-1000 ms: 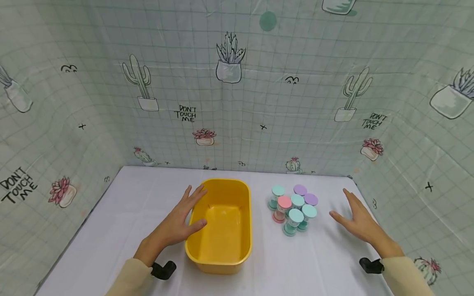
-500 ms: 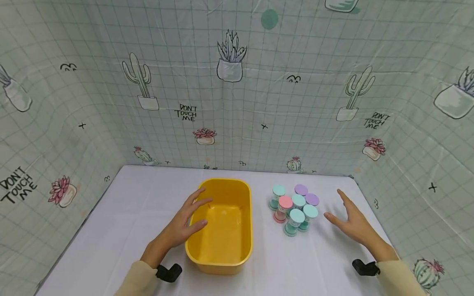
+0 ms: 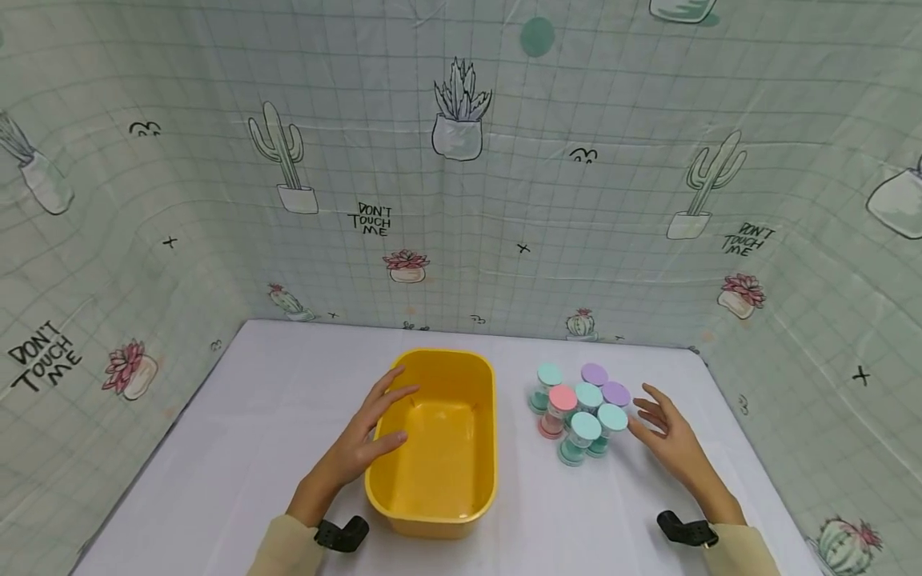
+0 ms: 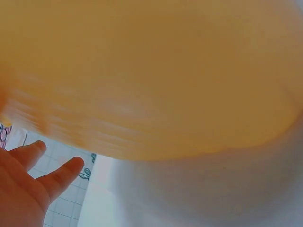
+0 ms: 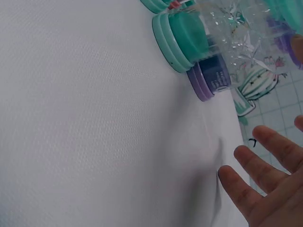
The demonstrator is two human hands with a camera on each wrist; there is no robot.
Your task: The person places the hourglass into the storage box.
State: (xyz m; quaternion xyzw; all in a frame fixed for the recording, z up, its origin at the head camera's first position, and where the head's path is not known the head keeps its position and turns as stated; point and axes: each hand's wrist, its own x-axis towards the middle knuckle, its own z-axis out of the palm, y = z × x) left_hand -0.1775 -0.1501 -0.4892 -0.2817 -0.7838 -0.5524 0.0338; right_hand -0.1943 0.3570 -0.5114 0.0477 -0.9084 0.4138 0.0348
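Observation:
A yellow plastic tub (image 3: 432, 472) stands on the table. My left hand (image 3: 360, 436) is at its left rim, fingers spread over the edge; in the left wrist view the tub's outer wall (image 4: 156, 94) fills most of the picture. To the right stands a cluster of small clear jars with mint, pink and purple lids and bases. My right hand (image 3: 673, 444) is just right of them, thumb tip beside a mint-lidded jar (image 3: 612, 418) and forefinger near a purple-lidded jar (image 3: 616, 393). The right wrist view shows spread fingers (image 5: 262, 170) below a mint base (image 5: 177, 42).
A white cloth (image 3: 288, 384) covers the table. Patterned fabric walls (image 3: 461, 200) with cactus drawings enclose it at the back and both sides. A pink-lidded jar (image 3: 563, 398) stands on the cluster's tub side. Black wrist cameras (image 3: 342, 534) sit at both cuffs.
My right hand has moved left, up to the jars, its fingers bending slightly. The left hand stays at the tub's rim with its fingers slightly lower. The head view has shifted slightly.

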